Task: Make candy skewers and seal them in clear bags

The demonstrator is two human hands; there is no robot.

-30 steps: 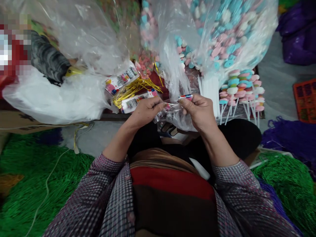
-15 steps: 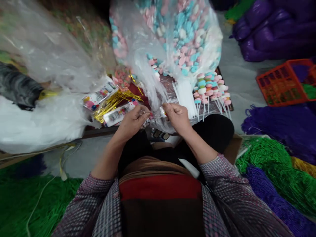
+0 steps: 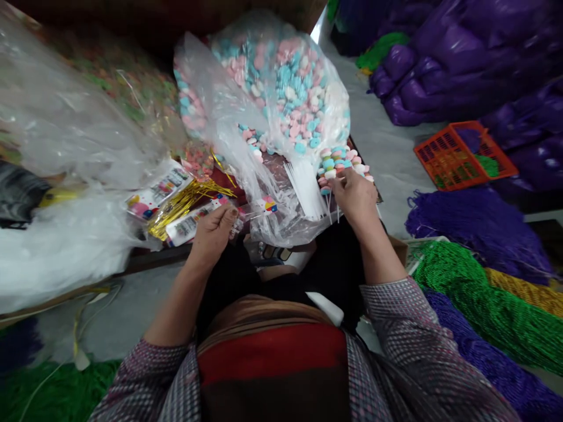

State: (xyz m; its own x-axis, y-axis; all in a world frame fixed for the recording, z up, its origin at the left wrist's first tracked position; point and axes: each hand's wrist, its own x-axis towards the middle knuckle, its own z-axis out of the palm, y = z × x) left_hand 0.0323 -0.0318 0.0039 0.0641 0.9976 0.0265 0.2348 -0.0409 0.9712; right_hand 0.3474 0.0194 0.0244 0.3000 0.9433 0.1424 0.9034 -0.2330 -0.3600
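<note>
My left hand (image 3: 213, 232) is closed in a pinch on a small clear plastic bag (image 3: 267, 205) with bright printed spots, which sticks out to the right. My right hand (image 3: 357, 198) reaches over the candy sticks (image 3: 329, 165), pink, blue and white sweets on white sticks. Its fingers are curled together on a candy stick there, and the fingertips are partly hidden. Between my hands lie a bundle of bare white sticks (image 3: 304, 190) and a crumpled clear sheet. Gold twist ties (image 3: 182, 202) and packs of printed bags (image 3: 187, 227) lie beside my left hand.
A large clear bag of pastel sweets (image 3: 303, 88) stands at the back of the table. White plastic (image 3: 65, 240) is heaped at the left. On the floor at the right are an orange basket (image 3: 461, 155), purple strands (image 3: 475, 231) and green strands (image 3: 492, 299).
My right hand has left the printed bag and moved right to the candy sticks. My left hand keeps hold of the bag, which is now stretched out. The view has shifted to the right.
</note>
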